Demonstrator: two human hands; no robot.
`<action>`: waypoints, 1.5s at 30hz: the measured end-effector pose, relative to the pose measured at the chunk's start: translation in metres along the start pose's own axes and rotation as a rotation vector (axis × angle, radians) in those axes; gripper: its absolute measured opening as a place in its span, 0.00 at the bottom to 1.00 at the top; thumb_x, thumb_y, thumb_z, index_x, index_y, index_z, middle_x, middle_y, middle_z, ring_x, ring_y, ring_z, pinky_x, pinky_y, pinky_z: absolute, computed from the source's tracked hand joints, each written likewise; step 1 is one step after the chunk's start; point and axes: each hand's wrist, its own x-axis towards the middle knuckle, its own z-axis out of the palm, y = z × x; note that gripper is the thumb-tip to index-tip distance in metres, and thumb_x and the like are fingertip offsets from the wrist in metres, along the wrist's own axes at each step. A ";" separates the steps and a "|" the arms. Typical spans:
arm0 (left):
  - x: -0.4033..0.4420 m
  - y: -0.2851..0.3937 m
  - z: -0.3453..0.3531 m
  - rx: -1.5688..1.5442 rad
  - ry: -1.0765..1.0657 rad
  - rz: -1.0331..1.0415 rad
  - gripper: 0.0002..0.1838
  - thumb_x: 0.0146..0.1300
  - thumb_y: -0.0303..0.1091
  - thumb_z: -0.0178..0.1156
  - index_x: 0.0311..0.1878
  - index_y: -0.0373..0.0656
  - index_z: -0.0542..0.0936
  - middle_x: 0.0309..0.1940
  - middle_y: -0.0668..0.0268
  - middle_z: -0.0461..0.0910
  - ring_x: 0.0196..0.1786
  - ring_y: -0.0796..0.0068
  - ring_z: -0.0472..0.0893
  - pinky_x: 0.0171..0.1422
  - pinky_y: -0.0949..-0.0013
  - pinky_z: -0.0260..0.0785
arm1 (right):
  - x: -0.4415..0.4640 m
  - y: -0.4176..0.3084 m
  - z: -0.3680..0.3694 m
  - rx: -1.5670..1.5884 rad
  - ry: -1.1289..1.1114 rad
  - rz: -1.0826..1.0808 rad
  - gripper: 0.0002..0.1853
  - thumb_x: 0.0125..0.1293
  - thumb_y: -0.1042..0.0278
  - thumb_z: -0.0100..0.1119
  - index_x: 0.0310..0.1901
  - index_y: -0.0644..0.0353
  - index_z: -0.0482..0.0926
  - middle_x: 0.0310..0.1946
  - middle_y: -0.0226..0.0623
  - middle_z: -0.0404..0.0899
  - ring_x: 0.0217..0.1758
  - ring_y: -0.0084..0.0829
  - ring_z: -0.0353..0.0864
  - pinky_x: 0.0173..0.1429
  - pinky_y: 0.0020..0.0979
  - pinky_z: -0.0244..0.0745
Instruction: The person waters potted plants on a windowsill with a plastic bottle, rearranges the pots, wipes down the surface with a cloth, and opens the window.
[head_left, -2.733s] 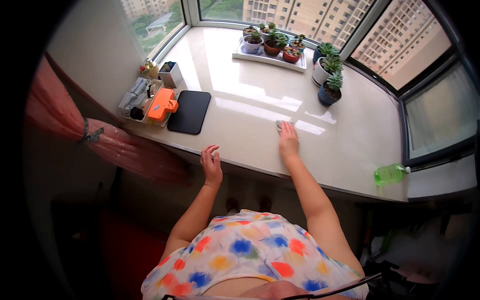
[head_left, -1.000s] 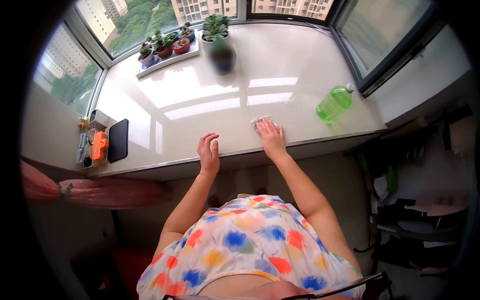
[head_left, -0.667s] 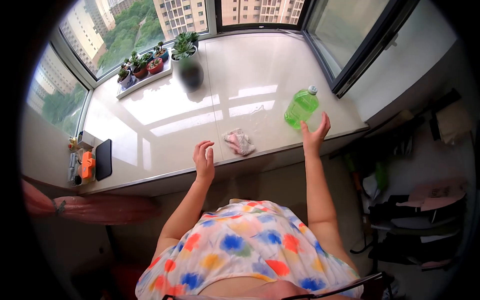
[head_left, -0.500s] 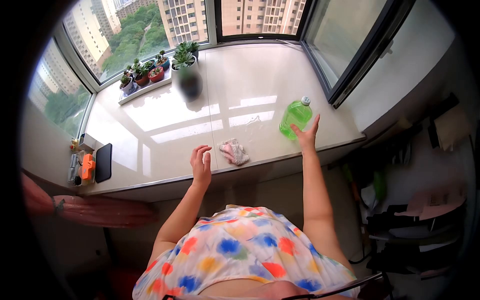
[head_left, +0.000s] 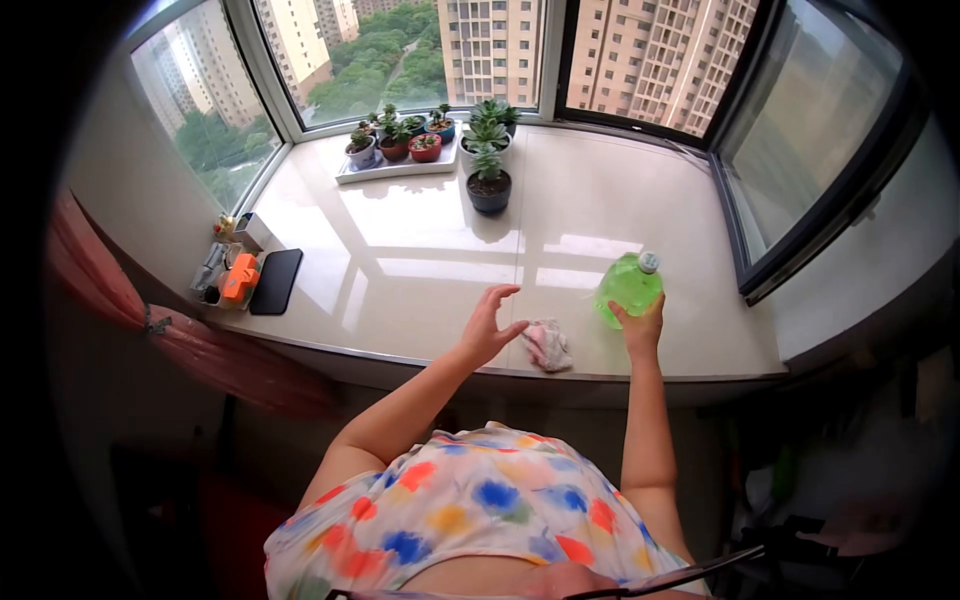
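Observation:
A clear bottle of green liquid [head_left: 630, 283] with a white cap stands on the windowsill at the right. My right hand [head_left: 642, 325] is closed round its near lower side, thumb on the left; the far fingers are partly hidden. My left hand [head_left: 493, 325] hovers over the front of the sill, holding nothing, with thumb and fingers apart. Just right of that thumb lies a crumpled pink and white cloth [head_left: 547, 345] near the front edge.
Several potted succulents sit in a white tray [head_left: 400, 172], with a dark-potted succulent [head_left: 488, 190] beside it. At left are a black flat device [head_left: 277, 282] and an orange object [head_left: 240, 278]. An open window sash [head_left: 815, 150] juts in at right. A pink curtain [head_left: 230, 355] hangs left.
My right hand has closed on the bottle, which it was beside with fingers spread. My left hand has moved closer to the cloth. The view has turned left.

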 end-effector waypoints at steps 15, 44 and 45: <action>0.042 -0.113 -0.143 -0.443 -0.163 -0.247 0.52 0.49 0.34 0.79 0.73 0.41 0.56 0.64 0.60 0.71 0.65 0.67 0.72 0.67 0.62 0.70 | -0.022 -0.080 0.260 0.190 -0.773 -0.063 0.53 0.49 0.64 0.79 0.74 0.53 0.55 0.65 0.43 0.70 0.68 0.40 0.71 0.69 0.38 0.69; -0.062 -0.186 -0.222 0.339 0.802 -0.262 0.43 0.58 0.26 0.65 0.74 0.38 0.54 0.72 0.49 0.54 0.75 0.48 0.54 0.78 0.49 0.46 | -0.111 -0.026 0.116 -0.835 -0.391 -0.495 0.15 0.62 0.76 0.60 0.50 0.51 0.83 0.57 0.34 0.78 0.68 0.41 0.69 0.70 0.40 0.68; -0.066 -0.175 -0.208 0.356 0.764 -0.202 0.41 0.58 0.25 0.65 0.73 0.38 0.56 0.72 0.50 0.56 0.75 0.49 0.55 0.78 0.49 0.46 | -0.112 -0.017 0.108 -0.770 -0.418 -0.482 0.15 0.62 0.76 0.59 0.51 0.52 0.83 0.58 0.35 0.78 0.68 0.42 0.69 0.70 0.41 0.68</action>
